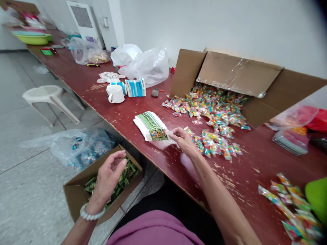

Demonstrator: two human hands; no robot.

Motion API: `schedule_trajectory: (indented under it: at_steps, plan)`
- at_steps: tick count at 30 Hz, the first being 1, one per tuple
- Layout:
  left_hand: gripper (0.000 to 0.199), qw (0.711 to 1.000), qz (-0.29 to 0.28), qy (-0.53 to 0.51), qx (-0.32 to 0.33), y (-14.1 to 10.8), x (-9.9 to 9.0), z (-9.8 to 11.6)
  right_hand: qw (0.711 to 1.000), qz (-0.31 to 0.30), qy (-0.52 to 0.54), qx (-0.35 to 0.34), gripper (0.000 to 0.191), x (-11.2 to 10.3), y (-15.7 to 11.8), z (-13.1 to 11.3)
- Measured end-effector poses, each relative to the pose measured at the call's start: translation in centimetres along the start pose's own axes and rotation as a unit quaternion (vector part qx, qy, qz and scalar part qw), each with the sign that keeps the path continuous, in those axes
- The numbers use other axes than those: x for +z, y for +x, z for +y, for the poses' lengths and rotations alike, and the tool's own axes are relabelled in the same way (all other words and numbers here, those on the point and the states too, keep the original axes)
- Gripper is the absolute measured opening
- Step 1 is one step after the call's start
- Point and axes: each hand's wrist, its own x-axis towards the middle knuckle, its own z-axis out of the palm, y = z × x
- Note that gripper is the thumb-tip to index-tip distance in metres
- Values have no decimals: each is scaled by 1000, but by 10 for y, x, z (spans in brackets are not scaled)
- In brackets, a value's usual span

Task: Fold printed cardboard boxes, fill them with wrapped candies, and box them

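A fanned stack of flat printed cartons (149, 125), green and white, lies on the red table. Thumb and fingers of my right hand (182, 139) pinch the white end flap of the top carton (160, 134). My left hand (110, 173) hangs above the open cardboard box on the floor, fingers apart and holding nothing. Inside that box are many small green packets (127, 173). Just beyond my right hand, small clear candy packets (212, 144) with colourful contents are spread on the table.
A large cardboard box (237, 68) lies on its side, candy packets spilling out. A white mug (115, 94), blue-and-white cartons (136, 87) and plastic bags (150, 66) stand farther left. On the floor are a white stool (44, 93) and a bag of blue packets (89, 149).
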Motion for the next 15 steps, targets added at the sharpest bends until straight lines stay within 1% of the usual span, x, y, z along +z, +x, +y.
schedule_trajectory:
  at_steps: [2,3,4,5,6,7,8,9,10,11,12,13,15]
  plan:
    - [44,1000,8,-15,19,-1,5,15,996,-72,54,-29,29,-11,-19,-12]
    - [43,999,-14,-38,16,-3,8,24,989,-114,84,-45,28,-15,-29,-19]
    - [44,996,-61,-71,0,-6,13,32,982,-152,103,-53,27,-18,-39,-26]
    - [47,986,-126,-109,-28,-10,18,39,974,-182,118,-56,26,-19,-49,-34]
    - [50,965,-206,-148,-65,-14,24,45,968,-206,130,-56,25,-20,-58,-40]
    - [56,932,-293,-185,-105,-19,31,49,963,-226,139,-53,24,-19,-66,-46]
    - [61,890,-377,-215,-143,-25,38,50,957,-244,150,-50,24,-17,-74,-50]
    - [65,844,-446,-242,-174,-31,44,51,951,-262,160,-45,24,-16,-80,-53]
    - [67,803,-495,-267,-196,-36,50,49,945,-278,169,-39,24,-14,-85,-55]
    - [68,770,-529,-290,-209,-41,55,47,940,-289,177,-33,24,-13,-90,-56]
    - [68,748,-546,-310,-215,-46,58,44,937,-293,186,-28,24,-12,-93,-57]
    - [67,741,-547,-324,-217,-50,61,42,937,-292,193,-25,25,-11,-97,-57]
    - [64,747,-535,-333,-212,-56,63,39,940,-274,204,-25,25,-12,-102,-57]
